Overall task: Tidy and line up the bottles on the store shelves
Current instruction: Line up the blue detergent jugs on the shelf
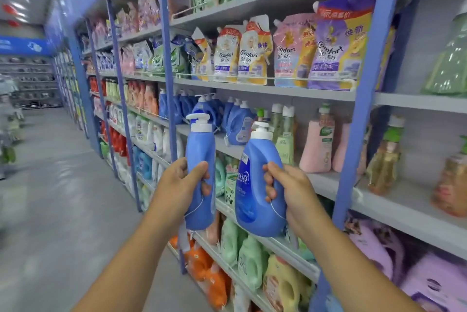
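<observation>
Head-level view along shelf aisle (252,89)

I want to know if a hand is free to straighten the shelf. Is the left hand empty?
No, the left hand grips a blue pump bottle, and the right hand holds another blue bottle.

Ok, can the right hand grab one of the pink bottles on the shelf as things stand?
Probably not yet: the right hand already grips a blue bottle by its handle. The pink bottles stand unobstructed at the shelf front, so the way is free once that hand is emptied.
</observation>
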